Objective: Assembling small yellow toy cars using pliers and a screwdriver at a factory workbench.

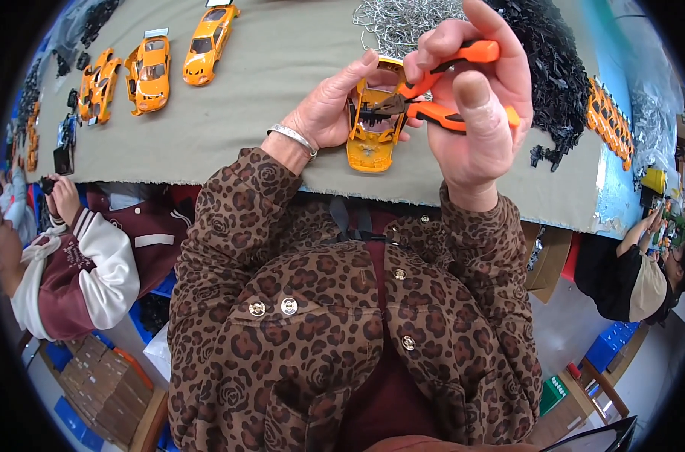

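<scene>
My left hand (329,113) grips a yellow-orange toy car body (370,157) by its side, its hollow underside turned up. Inside the shell a black plastic part (372,117) lies across the middle. My right hand (482,113) is wrapped round pliers (442,114) with orange-and-black handles, which are spread apart. The dark jaws of the pliers reach into the shell at the black part; whether they pinch it I cannot tell.
Orange toy cars (152,74) stand at the left of the cloth-covered table (259,60). Behind my hands lies a heap of silvery metal pieces (410,30); black plastic parts (557,90) pile up at right, beside more orange bodies (610,124). People sit at left (94,256) and right (636,267).
</scene>
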{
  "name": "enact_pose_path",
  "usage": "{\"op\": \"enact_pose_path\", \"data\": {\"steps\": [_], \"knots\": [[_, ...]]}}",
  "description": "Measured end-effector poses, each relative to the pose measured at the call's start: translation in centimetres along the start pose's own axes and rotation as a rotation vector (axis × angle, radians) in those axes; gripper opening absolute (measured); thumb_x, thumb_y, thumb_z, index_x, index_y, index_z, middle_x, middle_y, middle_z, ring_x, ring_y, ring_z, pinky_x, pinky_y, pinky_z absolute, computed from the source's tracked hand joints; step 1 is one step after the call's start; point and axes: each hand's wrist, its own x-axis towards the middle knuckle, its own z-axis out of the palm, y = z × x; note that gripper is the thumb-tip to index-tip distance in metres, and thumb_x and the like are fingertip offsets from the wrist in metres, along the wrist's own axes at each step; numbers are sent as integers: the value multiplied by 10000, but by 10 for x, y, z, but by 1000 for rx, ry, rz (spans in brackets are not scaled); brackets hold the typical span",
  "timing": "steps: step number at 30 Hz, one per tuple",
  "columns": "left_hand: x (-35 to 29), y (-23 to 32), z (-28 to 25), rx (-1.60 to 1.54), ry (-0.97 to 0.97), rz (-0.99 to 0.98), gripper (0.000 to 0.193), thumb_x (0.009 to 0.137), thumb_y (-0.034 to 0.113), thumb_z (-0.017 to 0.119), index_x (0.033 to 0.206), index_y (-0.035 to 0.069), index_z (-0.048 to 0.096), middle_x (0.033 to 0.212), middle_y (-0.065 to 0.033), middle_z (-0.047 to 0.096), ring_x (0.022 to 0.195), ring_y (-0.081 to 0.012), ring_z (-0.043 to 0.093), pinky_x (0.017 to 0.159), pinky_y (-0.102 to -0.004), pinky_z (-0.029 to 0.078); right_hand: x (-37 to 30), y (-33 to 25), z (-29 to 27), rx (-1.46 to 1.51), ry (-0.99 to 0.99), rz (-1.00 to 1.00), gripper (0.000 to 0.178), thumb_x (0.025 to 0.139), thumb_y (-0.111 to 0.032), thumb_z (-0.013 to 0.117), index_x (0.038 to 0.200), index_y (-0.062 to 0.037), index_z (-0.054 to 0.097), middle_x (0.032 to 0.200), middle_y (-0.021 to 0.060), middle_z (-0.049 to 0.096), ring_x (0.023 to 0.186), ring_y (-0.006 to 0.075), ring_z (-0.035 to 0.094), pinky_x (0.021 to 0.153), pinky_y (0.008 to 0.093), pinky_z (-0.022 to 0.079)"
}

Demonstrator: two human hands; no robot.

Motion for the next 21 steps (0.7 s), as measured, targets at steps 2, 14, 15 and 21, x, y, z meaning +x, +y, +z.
{"op": "enact_pose_path", "data": {"steps": [2,14,15,21], "knots": [[-1,0,4,-20,35,11,639,880,560,450,1227,24,454,1135,-152,551,957,-366,602,802,-478,522,2,-3,3,-58,25,26,478,870,-75,557,1289,41,360,1005,108,505,874,163,486,804,370,450],[1,-9,1,5,51,93,595,893,525,454,1239,42,457,1147,-153,548,938,-360,608,800,-486,526,15,-7,15,79,185,268,473,861,-109,600,1260,68,416,957,89,542,797,132,532,705,239,465],[1,-10,1,-22,35,98,585,895,518,455,1236,43,460,1149,-153,548,938,-359,607,799,-489,525,15,-6,14,80,186,268,473,861,-109,600,1260,68,416,957,89,542,797,132,532,705,239,465],[0,-11,-4,-61,-55,76,547,918,483,432,1259,56,446,1166,-128,548,1033,-291,568,890,-480,482,26,54,-16,483,-77,-106,445,871,-96,578,1252,65,412,961,97,541,787,136,534,699,245,468]]}}
